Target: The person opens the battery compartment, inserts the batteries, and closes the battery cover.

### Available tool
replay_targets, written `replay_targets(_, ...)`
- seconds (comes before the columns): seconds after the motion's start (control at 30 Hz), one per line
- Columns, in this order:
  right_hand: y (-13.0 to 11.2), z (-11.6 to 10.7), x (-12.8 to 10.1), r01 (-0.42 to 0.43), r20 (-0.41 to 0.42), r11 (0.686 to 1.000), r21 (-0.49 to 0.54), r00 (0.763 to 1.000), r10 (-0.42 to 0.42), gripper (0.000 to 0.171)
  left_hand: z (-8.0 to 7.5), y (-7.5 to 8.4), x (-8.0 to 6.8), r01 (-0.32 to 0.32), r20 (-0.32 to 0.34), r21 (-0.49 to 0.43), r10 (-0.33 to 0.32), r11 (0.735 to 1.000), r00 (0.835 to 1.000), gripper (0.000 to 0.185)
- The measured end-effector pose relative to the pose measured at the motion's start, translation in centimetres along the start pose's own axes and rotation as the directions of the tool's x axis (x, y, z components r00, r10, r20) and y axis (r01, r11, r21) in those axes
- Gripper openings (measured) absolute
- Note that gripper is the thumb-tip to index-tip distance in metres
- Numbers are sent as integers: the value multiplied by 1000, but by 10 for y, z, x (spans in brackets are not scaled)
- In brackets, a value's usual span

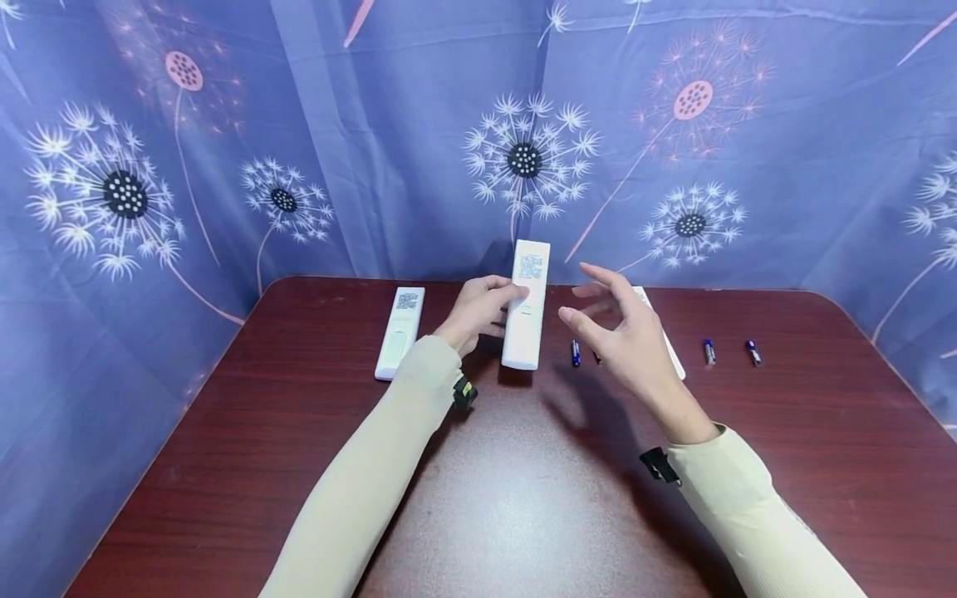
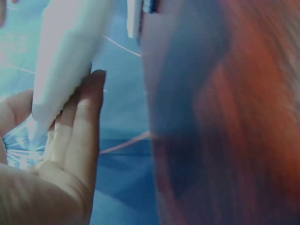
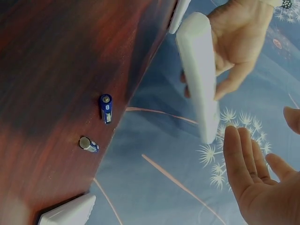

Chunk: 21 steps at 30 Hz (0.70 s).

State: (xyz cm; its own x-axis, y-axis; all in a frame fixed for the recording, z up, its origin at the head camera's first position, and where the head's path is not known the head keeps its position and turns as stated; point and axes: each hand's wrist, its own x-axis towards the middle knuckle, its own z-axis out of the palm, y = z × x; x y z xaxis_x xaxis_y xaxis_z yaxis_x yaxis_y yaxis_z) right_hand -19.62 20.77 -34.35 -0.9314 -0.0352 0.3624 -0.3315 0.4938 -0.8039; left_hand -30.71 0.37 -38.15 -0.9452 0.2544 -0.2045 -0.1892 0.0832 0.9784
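My left hand [image 1: 478, 311] grips a white remote [image 1: 527, 303] and holds it up above the dark red table [image 1: 523, 498], back side with a QR sticker towards me. The left wrist view shows the remote [image 2: 65, 61] lying against my fingers [image 2: 77, 126]. My right hand [image 1: 616, 328] hovers just right of it, fingers spread and holding nothing; the right wrist view shows its open palm [image 3: 260, 187] near the remote's end [image 3: 201, 79]. Two small blue batteries [image 3: 106, 108] [image 3: 87, 144] lie on the table beneath.
A second white remote [image 1: 399, 330] lies left of my left arm. Another white remote [image 1: 665, 336] is partly hidden behind my right hand. Two more batteries [image 1: 709, 351] [image 1: 753, 352] lie to the right. A blue dandelion-print cloth [image 1: 374, 149] hangs behind the table.
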Motion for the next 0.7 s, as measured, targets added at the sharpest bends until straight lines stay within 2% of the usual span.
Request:
replay_targets(0.2,2,-1,0,28,18,1000,-15,999,-28,64,-2,12,-15,-50,-15,-28,49,998,999,35)
replay_targets(0.37,4,-1,1,52,36,999,-5,998,-52,62,-3,17,-24,-66,-13,-69,65,995,998,35)
replay_targets(0.7,3,-1,2,83,39,996,40,996,-84,60,-4,26,-34,-157,30,-89,160,984,987,38)
